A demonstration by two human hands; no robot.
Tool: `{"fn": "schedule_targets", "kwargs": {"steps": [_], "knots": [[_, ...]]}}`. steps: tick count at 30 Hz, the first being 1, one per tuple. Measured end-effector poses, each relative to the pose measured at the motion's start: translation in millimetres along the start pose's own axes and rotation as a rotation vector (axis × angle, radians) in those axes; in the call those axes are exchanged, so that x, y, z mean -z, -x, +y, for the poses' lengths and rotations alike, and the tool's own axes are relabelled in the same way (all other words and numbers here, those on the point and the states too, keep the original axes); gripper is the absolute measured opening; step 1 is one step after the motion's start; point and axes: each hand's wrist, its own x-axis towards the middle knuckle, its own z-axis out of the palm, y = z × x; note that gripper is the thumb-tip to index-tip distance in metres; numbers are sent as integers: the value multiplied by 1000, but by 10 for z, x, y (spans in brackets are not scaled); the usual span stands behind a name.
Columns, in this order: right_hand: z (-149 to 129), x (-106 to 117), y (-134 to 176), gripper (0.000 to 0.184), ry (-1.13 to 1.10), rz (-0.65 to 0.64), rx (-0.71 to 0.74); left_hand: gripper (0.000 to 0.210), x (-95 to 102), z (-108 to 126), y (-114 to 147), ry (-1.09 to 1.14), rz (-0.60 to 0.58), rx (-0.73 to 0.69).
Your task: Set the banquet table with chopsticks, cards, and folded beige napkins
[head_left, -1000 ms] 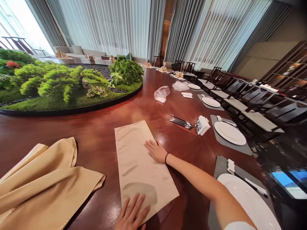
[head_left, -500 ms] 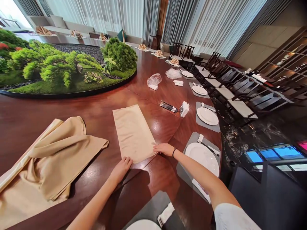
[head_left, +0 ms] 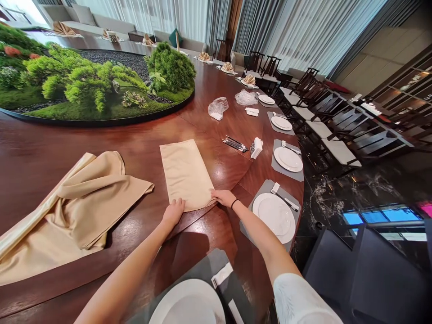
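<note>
A beige cloth napkin, folded into a rectangle, lies on the dark red wooden table with slight wrinkles across it. My left hand is closed over its near left corner, fingers on top and the thumb hidden. At the near right corner, my right hand pinches the layered edge, which lifts a little and curves between the two hands. To the left rests a loose heap of larger beige cloth, apart from both hands.
Place settings with white plates on grey mats line the right edge. A nearer plate sits below my arms. Chopsticks, a small card holder and crumpled plastic lie beyond. A planted centrepiece fills the far left.
My right hand has drawn slightly left and the napkin's near edge now bends and wrinkles more. The view has shifted a little; both hands stay at the near corners.
</note>
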Motion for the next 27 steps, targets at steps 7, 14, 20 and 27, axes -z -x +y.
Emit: {"fn": "schedule_targets", "kwargs": {"steps": [7, 14, 20, 27], "knots": [[-319, -251, 38, 30, -56, 5, 80, 25, -74, -489, 437, 313, 17, -128], [-520, -377, 204, 24, -406, 115, -238, 31, -268, -597, 869, 778, 83, 193], [-633, -273, 32, 26, -254, 179, -380, 39, -246, -579, 533, 595, 168, 249], [-657, -221, 92, 37, 28, 48, 194, 26, -101, -546, 529, 178, 154, -155]]}}
